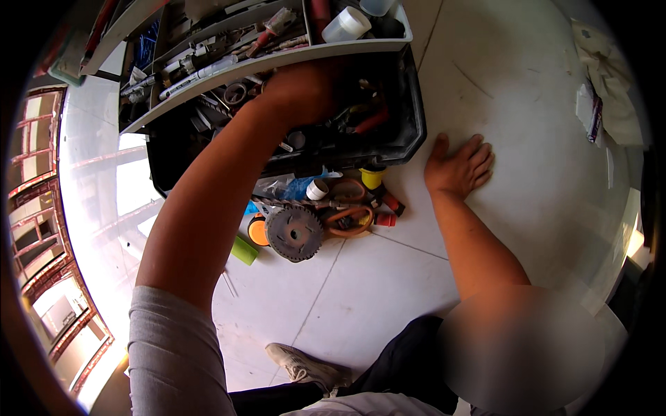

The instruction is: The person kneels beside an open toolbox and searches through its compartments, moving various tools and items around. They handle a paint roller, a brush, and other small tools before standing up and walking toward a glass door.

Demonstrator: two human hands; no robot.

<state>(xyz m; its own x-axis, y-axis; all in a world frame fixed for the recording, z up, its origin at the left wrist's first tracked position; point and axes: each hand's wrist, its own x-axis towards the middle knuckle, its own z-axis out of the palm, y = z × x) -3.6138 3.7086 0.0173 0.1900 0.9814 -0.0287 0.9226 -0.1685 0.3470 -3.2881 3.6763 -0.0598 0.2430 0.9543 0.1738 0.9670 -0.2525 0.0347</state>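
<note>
So the left hand (305, 87) is shoved down into the black toolbox (409, 132), far side of the floor, under the grey lift-out tray (277, 59). Can't tell if those fingers are curled on anything, the knuckles hide it. Red-handled tools (371, 119) lie just right of that hand inside the box, long axis running left to right, so the left hand is way nearer than the other. The right hand (459, 166) is flat on the floor tile (527, 139), fingers spread, just beside the box's right corner. Near side of the box there's a toothed saw disc (294, 233), rings of tape (347, 208) and a green tube (244, 249), all clutter in front.
</note>
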